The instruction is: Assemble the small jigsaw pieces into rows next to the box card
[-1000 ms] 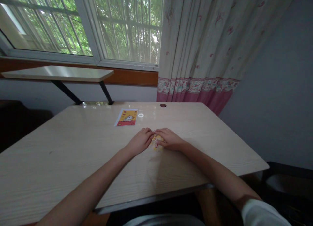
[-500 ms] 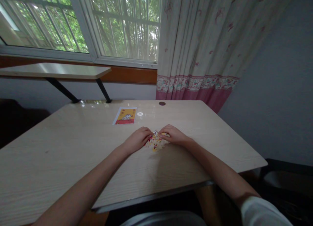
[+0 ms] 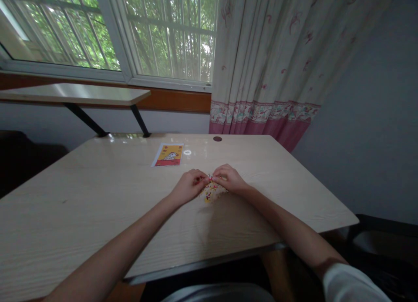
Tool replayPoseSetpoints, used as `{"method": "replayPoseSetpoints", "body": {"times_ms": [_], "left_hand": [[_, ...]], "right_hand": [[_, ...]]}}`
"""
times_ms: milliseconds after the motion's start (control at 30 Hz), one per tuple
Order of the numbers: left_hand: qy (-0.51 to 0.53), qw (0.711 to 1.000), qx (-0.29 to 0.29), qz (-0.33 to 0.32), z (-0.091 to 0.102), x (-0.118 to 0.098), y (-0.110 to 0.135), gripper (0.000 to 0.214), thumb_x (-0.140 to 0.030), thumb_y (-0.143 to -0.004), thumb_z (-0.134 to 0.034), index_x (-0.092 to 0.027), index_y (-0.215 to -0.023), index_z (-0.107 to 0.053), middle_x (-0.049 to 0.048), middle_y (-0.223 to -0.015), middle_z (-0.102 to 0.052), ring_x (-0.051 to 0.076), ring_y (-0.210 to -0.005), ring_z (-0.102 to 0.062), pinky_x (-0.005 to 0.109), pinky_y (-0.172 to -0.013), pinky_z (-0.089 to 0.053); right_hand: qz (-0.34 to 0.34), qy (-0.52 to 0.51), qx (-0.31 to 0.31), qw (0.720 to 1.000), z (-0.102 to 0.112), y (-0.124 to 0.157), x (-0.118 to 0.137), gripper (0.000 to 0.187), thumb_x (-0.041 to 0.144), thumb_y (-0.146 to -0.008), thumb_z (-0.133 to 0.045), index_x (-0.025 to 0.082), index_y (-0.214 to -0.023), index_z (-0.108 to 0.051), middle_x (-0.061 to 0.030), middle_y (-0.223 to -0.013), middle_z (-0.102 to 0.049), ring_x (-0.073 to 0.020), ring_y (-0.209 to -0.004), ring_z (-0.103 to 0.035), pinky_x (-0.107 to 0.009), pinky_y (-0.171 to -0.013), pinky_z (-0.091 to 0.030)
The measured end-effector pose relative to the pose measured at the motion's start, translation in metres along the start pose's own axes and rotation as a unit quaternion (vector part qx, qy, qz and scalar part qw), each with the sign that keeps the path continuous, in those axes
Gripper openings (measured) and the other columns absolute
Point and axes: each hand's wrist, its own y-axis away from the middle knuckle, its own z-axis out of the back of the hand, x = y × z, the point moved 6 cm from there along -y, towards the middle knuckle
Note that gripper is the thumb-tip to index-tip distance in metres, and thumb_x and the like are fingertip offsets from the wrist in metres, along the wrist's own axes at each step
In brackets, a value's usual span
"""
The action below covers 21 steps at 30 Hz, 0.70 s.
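Small coloured pieces (image 3: 208,196) lie in a loose heap around the middle of the pale table (image 3: 98,215), between the person's two hands, where either side can presumably reach them equally well. From the left, a raised shelf (image 3: 98,94) stands at the back, which seems to leave the surface in front of it free for use. Further right, a picture card (image 3: 169,156) with a yellow and red design lies flat beyond the hands, likely set there so that it can be looked at without being covered. The left hand (image 3: 187,187) comes in at the heap's left, its fingers drawn together in a pinch on a small red-and-white piece (image 3: 210,178); such a light grip appears suited to something so tiny. The right hand (image 3: 232,180) meets it from the other side, fingers pinching at the same spot, perhaps to steady it; whether one piece or two is held is too small to tell. Furthest right, a flowered curtain (image 3: 257,67) hangs behind the table, drawn aside, apparently for daylight
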Motion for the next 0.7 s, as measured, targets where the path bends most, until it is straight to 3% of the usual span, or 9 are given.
{"method": "replayPoseSetpoints", "body": {"times_ms": [100,200,267,600,700], "left_hand": [[0.152,0.982,-0.049,0.097,-0.005,0.010,0.000,0.022,-0.035,-0.073,-0.057,-0.014,-0.070,-0.066,0.0016,-0.058,-0.060,0.013,-0.054,-0.053,0.024,-0.053,-0.039],[0.325,0.926,-0.099,0.161,-0.012,0.014,0.002,0.021,-0.034,-0.067,-0.062,-0.013,-0.065,-0.063,0.0003,-0.055,-0.059,0.012,-0.050,-0.051,0.023,-0.052,-0.038],[0.388,0.897,-0.117,0.176,-0.016,0.013,0.003,0.016,-0.030,-0.062,-0.065,-0.013,-0.064,-0.064,0.0007,-0.058,-0.061,0.012,-0.054,-0.053,0.023,-0.055,-0.040],[0.444,0.874,-0.071,0.186,-0.022,0.005,0.004,0.008,-0.022,-0.057,-0.065,-0.014,-0.056,-0.064,0.0000,-0.054,-0.060,0.011,-0.053,-0.052,0.021,-0.052,-0.039],[0.448,0.871,-0.071,0.189,-0.019,0.002,0.004,0.009,-0.023,-0.057,-0.065,-0.015,-0.055,-0.064,-0.0006,-0.053,-0.059,0.011,-0.051,-0.051,0.021,-0.051,-0.039]], "right_hand": [[-0.027,-0.013,-0.044,0.999,0.006,0.000,0.003,0.013,0.032,-0.078,-0.060,0.020,-0.080,-0.064,-0.0025,-0.081,-0.066,-0.0145,-0.082,-0.057,-0.029,-0.077,-0.043],[-0.044,-0.032,-0.088,0.995,0.012,0.000,0.007,0.014,0.032,-0.075,-0.063,0.021,-0.084,-0.064,-0.0024,-0.082,-0.065,-0.0147,-0.082,-0.057,-0.028,-0.076,-0.044],[-0.049,-0.041,-0.101,0.993,0.014,0.000,0.009,0.015,0.032,-0.076,-0.062,0.021,-0.085,-0.064,-0.0022,-0.081,-0.065,-0.0146,-0.081,-0.057,-0.028,-0.076,-0.044],[-0.022,-0.015,-0.146,0.989,0.016,0.002,0.015,0.017,0.034,-0.081,-0.056,0.023,-0.089,-0.066,-0.0031,-0.081,-0.066,-0.0156,-0.080,-0.057,-0.031,-0.077,-0.044],[-0.005,0.015,-0.128,0.992,0.015,0.003,0.018,0.020,0.038,-0.078,-0.058,0.023,-0.090,-0.066,-0.0040,-0.084,-0.066,-0.0167,-0.082,-0.057,-0.033,-0.079,-0.042]]}}
